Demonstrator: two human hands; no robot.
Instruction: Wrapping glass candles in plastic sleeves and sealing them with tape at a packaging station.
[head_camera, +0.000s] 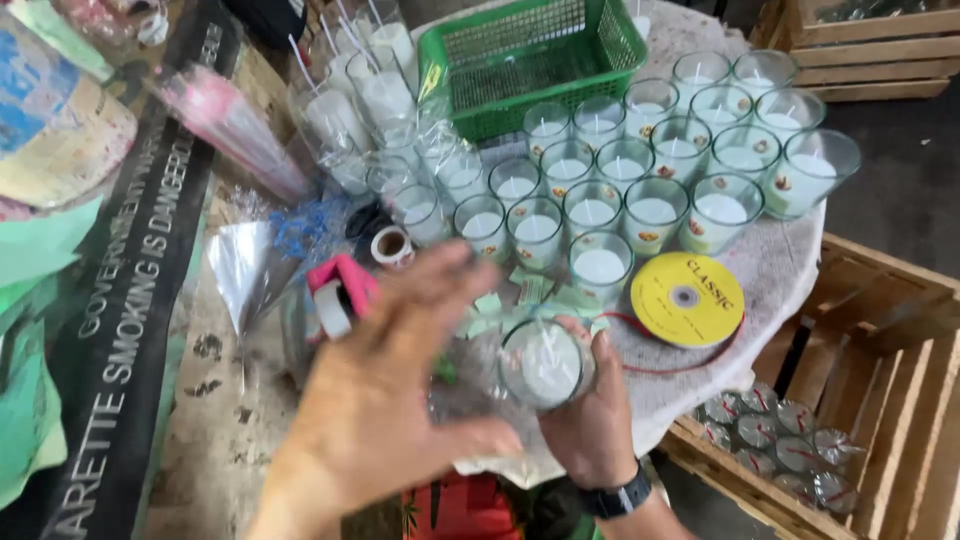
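Glass candle (545, 362) in right hand (592, 420)

The right hand (590, 420) holds a glass candle (545, 362); the blurred left hand (385, 400) seems open beside it.

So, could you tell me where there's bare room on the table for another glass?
Bare cloth shows right of the yellow ribbon spool, toward the table edge. The candle glasses stand packed rim to rim behind it, and the tape dispenser side is cluttered.
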